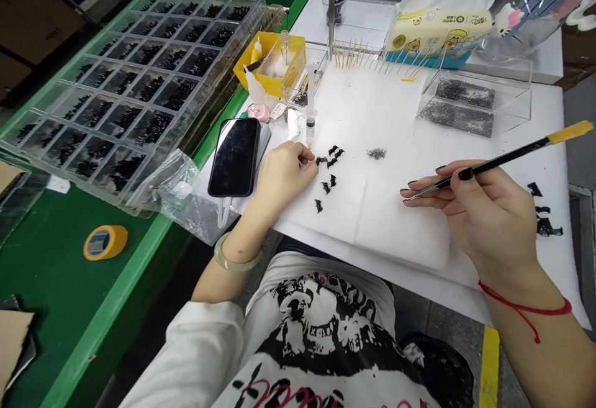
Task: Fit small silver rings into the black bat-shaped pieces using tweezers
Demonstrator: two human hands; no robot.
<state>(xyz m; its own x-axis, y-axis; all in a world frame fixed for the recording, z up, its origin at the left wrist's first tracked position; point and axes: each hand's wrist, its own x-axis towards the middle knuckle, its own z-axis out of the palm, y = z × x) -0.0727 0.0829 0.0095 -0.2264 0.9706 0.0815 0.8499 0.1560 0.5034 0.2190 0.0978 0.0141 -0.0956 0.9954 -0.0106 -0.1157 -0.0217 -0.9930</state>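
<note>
My left hand rests on the white foam pad, fingers curled and thumb pinched to the index finger. At those fingertips is a small black bat-shaped piece. Several similar black pieces lie just beside it. Over the pad's right side, my right hand grips a slim black pen-like tool. Its thin metal tip points left, and yellow tape wraps its rear end. A little pile of dark glittery grains lies on the pad between my hands.
A compartment tray of black pieces stands left on the green bench. A phone, yellow box and syringe sit near my left hand. Upright toothpicks, a tissue pack and clear box line the back.
</note>
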